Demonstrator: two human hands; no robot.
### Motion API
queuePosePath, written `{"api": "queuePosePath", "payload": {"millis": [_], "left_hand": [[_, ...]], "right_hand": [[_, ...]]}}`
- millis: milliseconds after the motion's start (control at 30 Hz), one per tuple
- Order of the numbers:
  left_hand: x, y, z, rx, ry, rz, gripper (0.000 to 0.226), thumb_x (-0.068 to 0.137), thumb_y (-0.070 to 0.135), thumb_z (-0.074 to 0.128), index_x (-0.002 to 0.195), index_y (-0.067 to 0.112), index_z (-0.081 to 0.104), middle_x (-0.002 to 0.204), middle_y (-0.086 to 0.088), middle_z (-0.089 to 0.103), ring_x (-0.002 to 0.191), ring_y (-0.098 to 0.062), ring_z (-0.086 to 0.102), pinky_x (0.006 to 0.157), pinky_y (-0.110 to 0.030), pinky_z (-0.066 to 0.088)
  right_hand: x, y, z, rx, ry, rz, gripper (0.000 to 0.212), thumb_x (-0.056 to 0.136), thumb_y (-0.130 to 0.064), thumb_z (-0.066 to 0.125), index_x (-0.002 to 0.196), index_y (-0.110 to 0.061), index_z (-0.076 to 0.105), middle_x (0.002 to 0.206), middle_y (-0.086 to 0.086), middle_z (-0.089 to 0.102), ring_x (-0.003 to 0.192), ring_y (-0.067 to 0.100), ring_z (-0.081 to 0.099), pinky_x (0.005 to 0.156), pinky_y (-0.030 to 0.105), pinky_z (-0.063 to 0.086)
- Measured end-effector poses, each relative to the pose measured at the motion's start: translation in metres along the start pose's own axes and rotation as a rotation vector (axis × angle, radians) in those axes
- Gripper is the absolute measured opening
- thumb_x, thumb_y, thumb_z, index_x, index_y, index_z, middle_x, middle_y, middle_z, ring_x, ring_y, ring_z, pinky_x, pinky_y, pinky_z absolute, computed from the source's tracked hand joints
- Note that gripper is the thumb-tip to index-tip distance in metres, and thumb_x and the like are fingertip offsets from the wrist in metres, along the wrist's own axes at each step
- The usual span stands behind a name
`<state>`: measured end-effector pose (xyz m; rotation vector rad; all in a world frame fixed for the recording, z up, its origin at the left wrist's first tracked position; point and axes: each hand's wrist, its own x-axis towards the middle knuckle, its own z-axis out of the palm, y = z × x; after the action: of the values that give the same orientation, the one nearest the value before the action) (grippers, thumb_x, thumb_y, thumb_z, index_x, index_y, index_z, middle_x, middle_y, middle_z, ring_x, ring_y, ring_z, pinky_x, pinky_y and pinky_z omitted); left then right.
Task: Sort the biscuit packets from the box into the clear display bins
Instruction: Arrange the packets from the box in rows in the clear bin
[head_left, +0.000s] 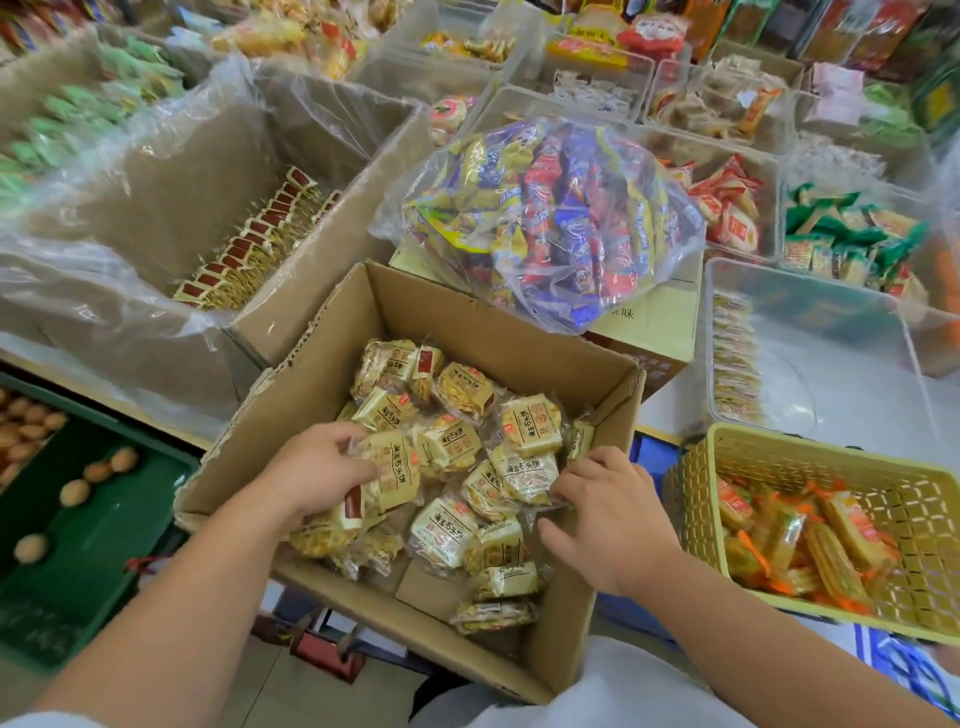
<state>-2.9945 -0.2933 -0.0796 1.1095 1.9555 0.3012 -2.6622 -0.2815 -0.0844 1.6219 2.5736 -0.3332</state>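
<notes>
An open cardboard box (332, 364) in front of me holds several cream-and-yellow biscuit packets (530, 423) lying loose. My left hand (306, 470) grips a bunch of these packets (389, 478) at the box's left side. My right hand (605, 512) reaches into the right side, its fingers curled on a packet (524, 475). A clear display bin (810, 332) at the right holds a row of the same kind of packets (735, 358) along its left wall.
A big plastic-lined carton (156, 218) with a row of packets stands at the left. A clear bag of blue, red and yellow snacks (550, 218) sits on a carton behind the box. A yellow basket (810, 525) of orange packets is at the right, a green crate (78, 545) of walnuts at the left.
</notes>
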Motion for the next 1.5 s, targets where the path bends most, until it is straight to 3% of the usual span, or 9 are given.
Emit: {"api": "queuePosePath", "payload": {"millis": [167, 300, 500, 667, 800, 1067, 1267, 1400, 1500], "left_hand": [[-0.057, 0.014, -0.001, -0.577, 0.159, 0.048, 0.024, 0.086, 0.024, 0.082, 0.104, 0.039, 0.074, 0.095, 0.006, 0.079, 0.082, -0.016, 0.077, 0.068, -0.031, 0.056], [-0.099, 0.048, 0.023, -0.894, -0.014, 0.047, 0.033, 0.081, 0.027, 0.083, 0.112, 0.034, 0.074, 0.114, -0.006, 0.078, 0.102, -0.031, 0.076, 0.088, -0.049, 0.058], [-0.135, 0.106, 0.092, -1.165, -0.067, -0.063, 0.075, 0.069, 0.023, 0.083, 0.139, 0.021, 0.058, 0.123, -0.016, 0.074, 0.111, -0.039, 0.072, 0.092, -0.057, 0.059], [-0.145, 0.161, 0.145, -1.157, -0.164, -0.092, 0.062, 0.069, 0.013, 0.087, 0.126, 0.020, 0.062, 0.110, -0.014, 0.078, 0.098, -0.033, 0.077, 0.069, -0.042, 0.064], [-0.141, 0.205, 0.179, -1.149, -0.187, -0.101, 0.066, 0.070, 0.019, 0.083, 0.132, 0.013, 0.063, 0.121, -0.023, 0.073, 0.107, -0.040, 0.073, 0.081, -0.050, 0.064], [-0.112, 0.277, 0.218, -1.243, -0.162, -0.205, 0.036, 0.089, 0.043, 0.071, 0.106, 0.014, 0.082, 0.118, -0.020, 0.075, 0.103, -0.037, 0.075, 0.072, -0.048, 0.063], [-0.088, 0.308, 0.245, -1.199, -0.215, -0.252, 0.050, 0.085, 0.045, 0.076, 0.122, 0.011, 0.076, 0.126, -0.021, 0.071, 0.111, -0.039, 0.072, 0.082, -0.048, 0.061], [-0.075, 0.318, 0.261, -1.207, -0.326, -0.267, 0.036, 0.089, 0.034, 0.069, 0.109, 0.006, 0.081, 0.111, -0.019, 0.077, 0.094, -0.034, 0.077, 0.072, -0.043, 0.063], [-0.065, 0.324, 0.275, -1.142, -0.279, -0.262, 0.032, 0.089, 0.019, 0.066, 0.117, 0.007, 0.075, 0.118, -0.022, 0.074, 0.097, -0.037, 0.075, 0.079, -0.046, 0.062]], "right_hand": [[-0.002, 0.007, 0.000, 0.074, 0.030, -0.043, 0.050, 0.085, -0.070, 0.042, 0.114, -0.038, 0.067, 0.108, -0.018, 0.064, 0.117, 0.016, 0.045, 0.096, 0.045, 0.045], [-0.006, 0.011, -0.013, 0.204, -0.051, -0.131, 0.072, 0.085, -0.073, 0.046, 0.150, -0.046, 0.030, 0.149, -0.016, 0.042, 0.143, 0.016, 0.027, 0.120, 0.052, 0.024], [-0.028, 0.065, -0.059, 0.880, -0.193, -0.251, 0.123, 0.063, -0.075, 0.079, 0.149, -0.065, -0.007, 0.162, -0.032, 0.009, 0.150, -0.004, 0.012, 0.123, 0.041, 0.019], [-0.044, 0.138, -0.087, 0.974, -0.249, -0.393, 0.115, 0.072, -0.044, 0.089, 0.150, -0.066, 0.007, 0.154, -0.036, 0.021, 0.132, -0.003, 0.047, 0.105, 0.034, 0.050], [-0.047, 0.180, -0.091, 0.910, -0.180, -0.451, 0.084, 0.082, -0.025, 0.084, 0.144, -0.059, 0.040, 0.153, -0.029, 0.022, 0.132, 0.003, 0.046, 0.096, 0.032, 0.055], [-0.042, 0.234, -0.080, 1.082, 0.019, -0.195, 0.063, 0.075, -0.027, 0.088, 0.122, -0.055, 0.057, 0.146, -0.036, 0.024, 0.100, 0.003, 0.061, 0.084, 0.018, 0.054], [-0.039, 0.263, -0.076, 1.187, 0.153, -0.049, 0.050, 0.077, -0.030, 0.085, 0.114, -0.048, 0.057, 0.150, -0.036, 0.032, 0.096, 0.006, 0.064, 0.079, 0.024, 0.056], [-0.045, 0.282, -0.074, 1.412, 0.127, 0.111, 0.041, 0.084, -0.030, 0.080, 0.116, -0.044, 0.060, 0.123, -0.012, 0.064, 0.089, 0.018, 0.069, 0.068, 0.040, 0.062], [-0.048, 0.297, -0.078, 1.496, 0.159, 0.225, 0.028, 0.087, -0.029, 0.065, 0.111, -0.044, 0.063, 0.096, -0.008, 0.073, 0.065, 0.006, 0.069, 0.050, 0.022, 0.053]]}}
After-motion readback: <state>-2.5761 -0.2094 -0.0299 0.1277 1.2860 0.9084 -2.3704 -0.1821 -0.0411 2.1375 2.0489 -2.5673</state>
